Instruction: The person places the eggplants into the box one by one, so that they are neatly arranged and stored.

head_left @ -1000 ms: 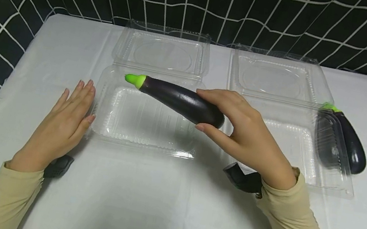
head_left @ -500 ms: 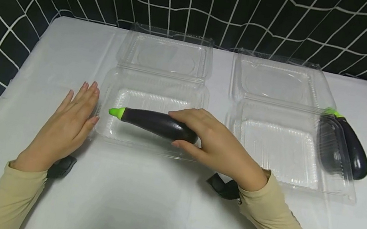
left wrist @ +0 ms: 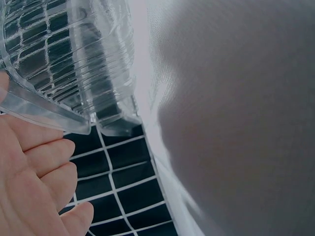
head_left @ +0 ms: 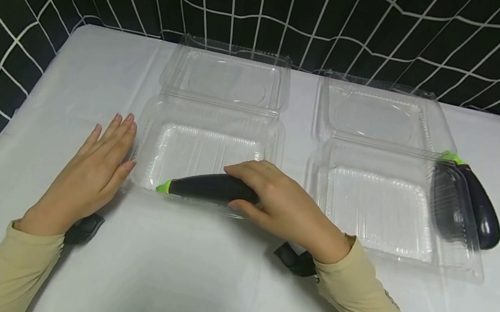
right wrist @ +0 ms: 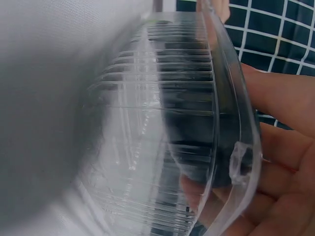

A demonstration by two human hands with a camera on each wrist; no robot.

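Note:
An eggplant (head_left: 205, 186), dark purple with a green stem end, lies along the near side of the left clear plastic container (head_left: 208, 140). My right hand (head_left: 272, 201) grips its thick end, thumb toward me and fingers over the far side. Through the container's ribbed wall (right wrist: 147, 98), the right wrist view shows the dark eggplant (right wrist: 189, 108) beside my fingers. Flat and straight, my left hand (head_left: 93, 174) rests at the container's left edge. In the left wrist view, the left hand's fingers (left wrist: 51, 157) extend by the container's rim.
To the right stands a second clear container (head_left: 380, 205), its lid folded back. A second eggplant (head_left: 481, 208) lies at its right side, partly seen through the plastic. White cloth (head_left: 190, 278) covers the table, and a dark grid-patterned cloth (head_left: 274, 11) hangs behind.
My right hand has brought the eggplant leftward, toward me and down into the left container. The left hand stays by the container's left edge.

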